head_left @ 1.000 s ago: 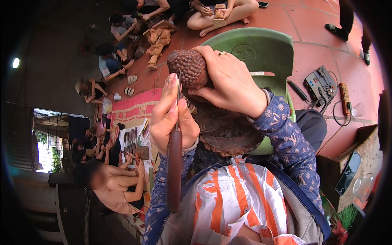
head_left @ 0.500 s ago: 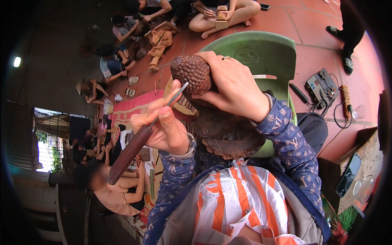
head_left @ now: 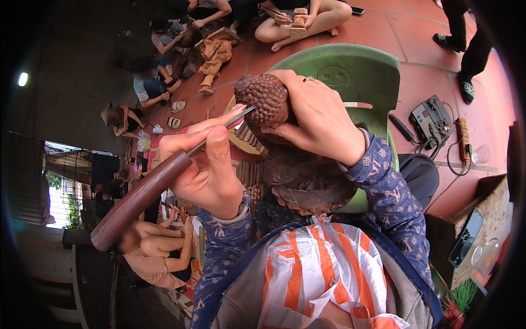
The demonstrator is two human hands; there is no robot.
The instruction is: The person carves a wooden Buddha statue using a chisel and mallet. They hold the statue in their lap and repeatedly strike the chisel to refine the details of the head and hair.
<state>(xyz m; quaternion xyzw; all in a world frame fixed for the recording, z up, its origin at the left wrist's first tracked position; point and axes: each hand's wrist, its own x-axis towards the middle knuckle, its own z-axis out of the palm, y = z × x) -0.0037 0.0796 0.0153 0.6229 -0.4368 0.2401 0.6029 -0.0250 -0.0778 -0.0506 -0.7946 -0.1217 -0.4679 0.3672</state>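
Note:
A dark brown wooden statue leans toward me, its head (head_left: 262, 98) covered in small round curls and its carved lower part (head_left: 312, 186) near my lap. My right hand (head_left: 323, 120) is wrapped round the head, thumb on the near side, and covers the face. In my left hand (head_left: 211, 170) is a carving chisel (head_left: 145, 200) with a thick reddish-brown wooden handle, the thin metal shank pinched between thumb and fingers. The chisel's tip touches or nearly touches the curls; I cannot tell which.
A green plastic chair (head_left: 378, 82) stands beyond the statue. Several wooden-handled tools (head_left: 252, 174) lie beside it. To the right are a grey electrical box (head_left: 430, 120), a power strip (head_left: 464, 137) and a phone (head_left: 467, 238). A carved wooden figure (head_left: 215, 55) and several seated people are farther off.
My left hand has shifted left, and the chisel handle has swung outward to the left and lies flatter. The statue's head has moved slightly right. A standing person's legs at far right have shifted.

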